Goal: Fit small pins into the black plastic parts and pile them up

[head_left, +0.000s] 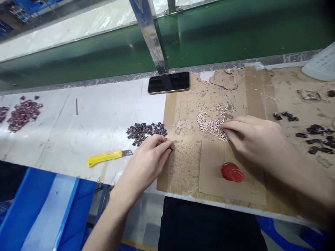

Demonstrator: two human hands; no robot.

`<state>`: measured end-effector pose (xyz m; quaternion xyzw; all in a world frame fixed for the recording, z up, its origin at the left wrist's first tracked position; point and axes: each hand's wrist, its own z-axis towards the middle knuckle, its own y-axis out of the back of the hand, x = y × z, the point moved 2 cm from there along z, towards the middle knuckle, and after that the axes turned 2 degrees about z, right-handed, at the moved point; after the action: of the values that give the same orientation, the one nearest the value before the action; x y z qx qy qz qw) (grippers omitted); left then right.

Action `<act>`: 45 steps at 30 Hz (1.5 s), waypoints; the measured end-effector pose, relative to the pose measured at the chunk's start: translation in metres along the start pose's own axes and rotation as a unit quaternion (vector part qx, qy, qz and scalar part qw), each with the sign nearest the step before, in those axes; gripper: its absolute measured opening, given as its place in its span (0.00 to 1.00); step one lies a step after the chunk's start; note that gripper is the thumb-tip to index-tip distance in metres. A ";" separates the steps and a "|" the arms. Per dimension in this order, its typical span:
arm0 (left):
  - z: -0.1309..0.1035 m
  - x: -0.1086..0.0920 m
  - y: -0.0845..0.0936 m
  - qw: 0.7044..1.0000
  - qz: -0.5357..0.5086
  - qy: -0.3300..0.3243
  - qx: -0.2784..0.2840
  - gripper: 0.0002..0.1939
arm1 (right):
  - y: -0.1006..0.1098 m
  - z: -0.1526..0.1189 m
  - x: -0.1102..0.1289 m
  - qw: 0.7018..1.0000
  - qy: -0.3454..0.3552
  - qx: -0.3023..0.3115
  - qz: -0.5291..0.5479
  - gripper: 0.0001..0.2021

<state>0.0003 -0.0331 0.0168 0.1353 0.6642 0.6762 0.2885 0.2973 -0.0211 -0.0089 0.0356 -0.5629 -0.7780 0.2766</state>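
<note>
My left hand [151, 155] pinches a small dark piece [170, 148], only partly showing at the fingertips. Just behind that hand lies a pile of small black pieces [140, 131] with reddish-brown spots. My right hand [251, 134] has thumb and forefinger pressed together at the edge of a spread of tiny pale pink bits [209, 122]; whatever is between those fingertips is too small to make out. Below the right hand, a glossy red blob or small red dish [231, 172] sits on a square of cardboard [211, 181].
A yellow utility knife [106, 158] with its blade out lies left of my left hand. At the back are a phone [169, 83] and a metal post [151, 35]. Dark red pieces [24, 115] are heaped far left, black clumps [319, 130] lie right, near a translucent container [320, 64].
</note>
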 end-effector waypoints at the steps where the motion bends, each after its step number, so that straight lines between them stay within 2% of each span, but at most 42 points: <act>1: -0.002 0.002 -0.001 1.000 0.006 -0.015 0.009 0.08 | 0.001 0.002 0.001 1.000 -0.005 -0.004 0.003 0.11; 5: 0.000 0.002 -0.006 0.999 0.007 -0.042 0.031 0.09 | 0.011 0.002 0.004 0.998 -0.042 -0.017 0.042 0.10; 8: 0.001 0.000 -0.004 0.998 -0.046 -0.032 0.007 0.07 | 0.026 -0.010 0.002 0.976 -0.148 -0.057 0.148 0.06; 10: 0.000 -0.005 -0.002 0.991 -0.135 0.012 -0.023 0.06 | 0.034 -0.024 0.001 0.924 -0.255 -0.077 0.273 0.04; 12: -0.001 -0.018 0.000 0.967 -0.241 0.062 -0.055 0.11 | 0.038 -0.039 0.005 0.846 -0.331 -0.079 0.411 0.05; 15: 0.003 -0.051 -0.002 0.916 -0.383 0.075 -0.092 0.18 | 0.042 -0.052 0.019 0.745 -0.367 -0.068 0.553 0.06; 18: 0.013 -0.085 -0.007 0.847 -0.515 0.084 -0.103 0.10 | 0.043 -0.059 0.035 0.697 -0.380 -0.061 0.605 0.05; 20: 0.020 -0.101 -0.011 0.827 -0.543 0.086 -0.115 0.06 | 0.043 -0.064 0.043 0.686 -0.388 -0.051 0.613 0.04; 22: 0.025 -0.113 -0.012 0.844 -0.516 0.058 -0.135 0.09 | 0.043 -0.070 0.047 0.691 -0.390 -0.044 0.607 0.03; 24: 0.026 -0.119 -0.012 0.870 -0.463 0.015 -0.166 0.12 | 0.042 -0.075 0.050 0.711 -0.386 -0.051 0.586 0.03; 27: 0.026 -0.123 -0.013 0.895 -0.395 -0.031 -0.204 0.08 | 0.043 -0.076 0.056 0.767 -0.374 -0.081 0.514 0.04; 30: 0.026 -0.123 -0.015 0.906 -0.376 -0.031 -0.191 0.07 | 0.048 -0.072 0.064 0.825 -0.362 -0.122 0.417 0.04; 33: 0.025 -0.119 -0.017 0.882 -0.448 0.009 -0.148 0.07 | 0.051 -0.070 0.070 0.850 -0.346 -0.130 0.375 0.06; 38: 0.022 -0.113 -0.019 0.806 -0.582 0.109 -0.024 0.04 | 0.052 -0.075 0.067 0.892 -0.276 -0.105 0.343 0.10; 41: 0.020 -0.111 -0.020 0.766 -0.624 0.152 0.041 0.04 | 0.052 -0.075 0.062 0.904 -0.236 -0.077 0.349 0.08; 43: 0.019 -0.110 -0.020 0.758 -0.630 0.159 0.055 0.04 | 0.053 -0.075 0.060 0.905 -0.227 -0.065 0.353 0.07; 45: 0.019 -0.109 -0.019 0.768 -0.619 0.155 0.048 0.04 | 0.053 -0.075 0.061 0.907 -0.224 -0.065 0.351 0.08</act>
<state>0.1022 -0.0809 0.0215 -0.3983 0.6716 0.3297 0.5307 0.2935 -0.1253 0.0269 -0.3576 -0.5346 -0.6528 0.4003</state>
